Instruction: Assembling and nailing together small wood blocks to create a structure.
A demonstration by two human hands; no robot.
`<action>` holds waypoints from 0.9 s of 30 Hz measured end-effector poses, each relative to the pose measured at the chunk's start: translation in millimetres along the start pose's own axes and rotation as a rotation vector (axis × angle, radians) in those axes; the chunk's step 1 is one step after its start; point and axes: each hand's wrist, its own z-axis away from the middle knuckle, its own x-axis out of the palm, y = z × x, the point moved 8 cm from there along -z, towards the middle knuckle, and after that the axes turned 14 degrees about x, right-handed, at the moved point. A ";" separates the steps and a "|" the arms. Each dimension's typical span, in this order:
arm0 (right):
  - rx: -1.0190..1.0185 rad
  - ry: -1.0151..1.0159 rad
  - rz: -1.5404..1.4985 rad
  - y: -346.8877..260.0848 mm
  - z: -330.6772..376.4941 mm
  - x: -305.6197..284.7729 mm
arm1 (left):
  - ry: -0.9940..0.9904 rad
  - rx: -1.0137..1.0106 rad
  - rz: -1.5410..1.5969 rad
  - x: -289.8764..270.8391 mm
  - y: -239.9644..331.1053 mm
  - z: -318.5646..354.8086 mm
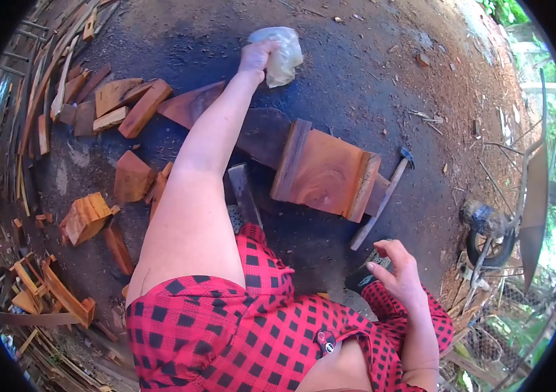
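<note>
Stretched far forward, my left hand (258, 57) is closed on a crumpled, whitish plastic bag (286, 57) above the dark ground. What the bag contains cannot be made out. My right hand (397, 271) hovers over my right leg, thumb and fingers apart, holding nothing. Ahead of it lies a hammer (386, 199) with a pale wooden handle and a dark metal head. Left of the hammer, a reddish-brown wooden piece (324, 171) with raised strips at both ends rests on a dark wooden base (263, 137). My left forearm hides part of the wood behind it.
Chunky wood offcuts (146, 108) are scattered at the left, with a cut block (87, 219) nearer me. Long slats (46, 98) are piled along the left edge. A dark flat bar (244, 193) lies near my left foot. A wheelbarrow (526, 209) stands at the right.
</note>
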 end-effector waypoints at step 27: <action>-0.261 -0.034 -0.048 -57.5 36.8 51.8 | -0.524 0.166 -0.444 -103.3 239.1 253.0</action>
